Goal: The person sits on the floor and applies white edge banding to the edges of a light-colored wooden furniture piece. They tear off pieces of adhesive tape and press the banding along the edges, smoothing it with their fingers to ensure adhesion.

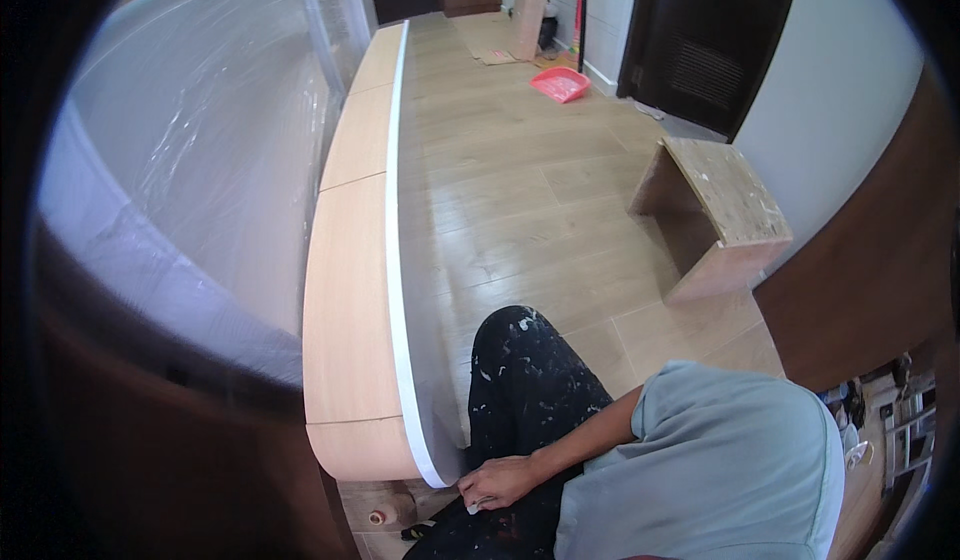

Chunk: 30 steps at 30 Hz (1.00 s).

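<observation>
My left hand (497,482) reaches from the grey sleeve (700,460) to the near end of a long light-wood panel (350,300) with a white edge strip (400,340). Its fingers are curled and rest at the strip's lower corner, pinching what looks like a small white piece (474,506). My knee in black, paint-spattered trousers (525,380) is bent right beside the panel's edge. My right hand is out of view.
Clear plastic sheeting (200,140) covers the wall to the left of the panel. A rough wooden stool (715,215) stands on the plank floor (510,190) to the right. A pink tray (560,83) lies near a dark door (710,40). A small roll (378,517) sits under the panel's end.
</observation>
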Available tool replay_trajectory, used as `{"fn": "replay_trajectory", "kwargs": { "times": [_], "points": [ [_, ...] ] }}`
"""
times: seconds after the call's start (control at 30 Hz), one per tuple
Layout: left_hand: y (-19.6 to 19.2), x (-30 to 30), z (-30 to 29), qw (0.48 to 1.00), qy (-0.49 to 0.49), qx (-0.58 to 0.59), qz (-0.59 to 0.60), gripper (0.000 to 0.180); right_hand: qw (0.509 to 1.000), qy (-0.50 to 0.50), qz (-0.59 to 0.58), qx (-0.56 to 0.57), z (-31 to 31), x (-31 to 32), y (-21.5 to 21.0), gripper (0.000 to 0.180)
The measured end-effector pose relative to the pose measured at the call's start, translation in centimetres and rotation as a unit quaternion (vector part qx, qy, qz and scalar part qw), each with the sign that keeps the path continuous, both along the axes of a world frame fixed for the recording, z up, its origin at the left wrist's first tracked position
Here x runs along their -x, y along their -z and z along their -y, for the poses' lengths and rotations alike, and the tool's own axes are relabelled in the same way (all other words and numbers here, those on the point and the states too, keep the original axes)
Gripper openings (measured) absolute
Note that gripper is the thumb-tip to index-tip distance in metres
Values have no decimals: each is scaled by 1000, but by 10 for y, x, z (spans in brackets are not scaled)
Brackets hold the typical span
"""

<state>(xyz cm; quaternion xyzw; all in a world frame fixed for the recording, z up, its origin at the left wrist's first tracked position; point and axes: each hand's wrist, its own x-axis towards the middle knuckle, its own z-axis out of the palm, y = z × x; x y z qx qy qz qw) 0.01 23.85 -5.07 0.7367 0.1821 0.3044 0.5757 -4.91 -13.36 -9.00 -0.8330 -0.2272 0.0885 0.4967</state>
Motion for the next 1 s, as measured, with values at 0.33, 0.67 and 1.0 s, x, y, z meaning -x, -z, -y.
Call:
{"fn": "replay_trajectory", "kwargs": {
  "times": [0.33,0.67,1.0],
  "points": [
    [-32,-1,47,998,-44,-27,-28,40,1000,8,-4,-3,0,1,-9,21],
    [-33,7,43,998,6,-65,-23,43,1000,9,-16,26,-1,0,-5,25],
    [-46,7,31,998,-57,-30,-20,35,999,-7,19,40,0,0,-3,26]
  ]
}}
